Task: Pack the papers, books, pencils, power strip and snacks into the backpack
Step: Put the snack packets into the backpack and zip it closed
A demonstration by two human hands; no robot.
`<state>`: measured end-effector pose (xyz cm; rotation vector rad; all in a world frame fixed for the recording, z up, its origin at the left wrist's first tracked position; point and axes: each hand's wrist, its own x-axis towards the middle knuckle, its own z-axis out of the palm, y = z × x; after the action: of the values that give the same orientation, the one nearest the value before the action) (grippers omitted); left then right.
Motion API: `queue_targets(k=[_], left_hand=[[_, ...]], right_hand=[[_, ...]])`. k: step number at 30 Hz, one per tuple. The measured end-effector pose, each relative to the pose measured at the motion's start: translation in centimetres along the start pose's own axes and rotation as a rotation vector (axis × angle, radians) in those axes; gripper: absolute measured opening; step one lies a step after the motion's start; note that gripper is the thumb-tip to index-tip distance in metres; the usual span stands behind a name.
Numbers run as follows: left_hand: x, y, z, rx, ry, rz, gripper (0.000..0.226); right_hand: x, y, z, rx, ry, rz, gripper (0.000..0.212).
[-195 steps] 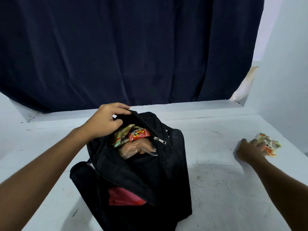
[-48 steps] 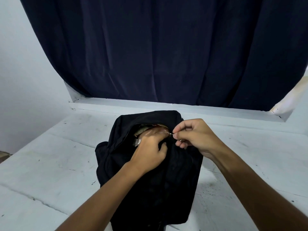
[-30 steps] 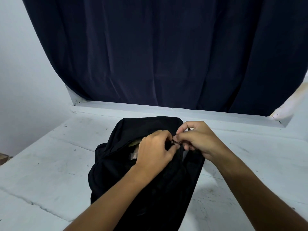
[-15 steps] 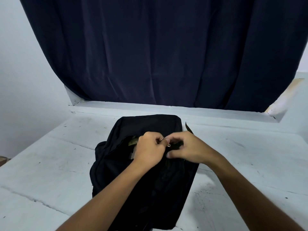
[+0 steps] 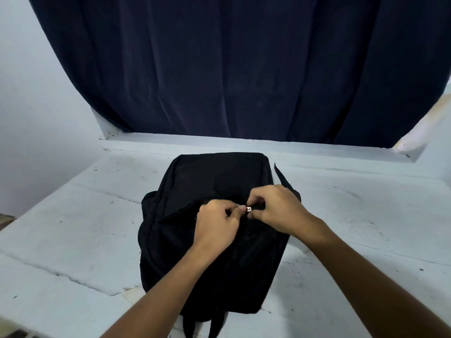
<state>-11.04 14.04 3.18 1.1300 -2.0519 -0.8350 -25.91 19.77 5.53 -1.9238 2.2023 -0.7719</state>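
The black backpack (image 5: 214, 181) lies flat on the white surface, top end away from me. A small metal zipper pull (image 5: 248, 209) shows on its front between my two hands. My left hand (image 5: 217, 225) has its fingers curled and its thumb and fingertip pinch at the pull from the left. My right hand (image 5: 278, 211) grips the backpack fabric just right of the pull, fingers curled over it. A dark slit of the pocket opening (image 5: 180, 212) runs left from my left hand. No snacks, books or papers are visible.
A dark blue curtain (image 5: 231, 69) hangs behind a raised white ledge (image 5: 244, 145). The white scuffed surface (image 5: 366, 215) spreads on both sides of the backpack. A loose black strap (image 5: 280, 175) sticks out at the backpack's right, and straps (image 5: 214, 325) trail toward me.
The pocket opening has narrowed and the snack wrappers seen inside it earlier are now hidden. Both hands stay at the zipper, with the pull now showing between them.
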Motion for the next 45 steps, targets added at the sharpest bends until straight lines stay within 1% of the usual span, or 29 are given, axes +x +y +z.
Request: queue_targets(k=[3,5,9,12,14,17,23,27,30,33,37,40,41,42,43,45], left_hand=[[-0.1,-0.3,0.7,-0.06,-0.055,-0.049,0.013],[-0.2,-0.4,1.0,-0.074,-0.076,-0.052,0.016],[-0.6,-0.2,1.3,-0.014,-0.078,-0.012,0.017],[-1.1,0.4,1.2,0.046,-0.045,0.085,0.02],[-1.2,0.9,0.9,0.05,0.001,0.145,0.02],[-1.0,1.2,0.2,0.055,0.054,0.189,0.027],[-1.1,0.1,-2.1,0.222,0.089,0.247,0.033],[-1.1,-1.6,-5.1,0.413,0.104,0.178,0.037],[-1.0,-2.9,-8.5,0.533,0.156,0.129,0.031],[-0.8,-4.8,-12.1,0.577,0.169,0.059,0.025],[-0.7,-7.1,-15.2,0.486,0.101,-0.093,0.022],[-0.6,-7.3,-15.7,0.55,0.002,-0.149,0.029],[-0.6,-7.2,-15.6,0.567,-0.007,-0.153,0.026],[-0.6,-6.9,-15.6,0.581,-0.001,-0.148,0.018],[-0.6,-6.4,-15.4,0.589,0.018,-0.121,0.015],[-0.5,-5.2,-14.5,0.583,0.058,-0.03,0.035]], right_hand=[[-0.4,1.4,1.1,0.079,0.009,-0.01,0.015],[-0.7,2.1,1.6,0.118,0.03,-0.036,0.017],[-1.2,3.3,2.0,0.156,0.071,-0.1,0.017],[-1.5,3.8,1.8,0.265,0.106,-0.102,0.015],[-1.6,4.0,1.6,0.334,0.16,-0.097,0.015],[-1.8,4.1,1.0,0.422,0.239,-0.064,0.014],[-2.0,4.3,0.5,0.467,0.249,-0.054,0.014],[-2.2,5.0,0.7,0.464,0.23,-0.03,0.014],[-2.1,5.4,1.0,0.484,0.23,0.036,0.014],[-2.2,5.5,1.4,0.5,0.222,0.052,0.018],[-2.0,5.1,2.2,0.481,0.208,0.034,0.02],[-2.2,4.7,2.4,0.461,0.173,0.011,0.02],[-2.5,4.8,2.3,0.482,0.156,0.006,0.018],[-2.7,5.1,2.2,0.52,0.158,0.014,0.014],[-3.1,5.6,2.0,0.569,0.191,0.047,0.012],[-3.7,6.9,1.7,0.62,0.294,0.16,0.02]])
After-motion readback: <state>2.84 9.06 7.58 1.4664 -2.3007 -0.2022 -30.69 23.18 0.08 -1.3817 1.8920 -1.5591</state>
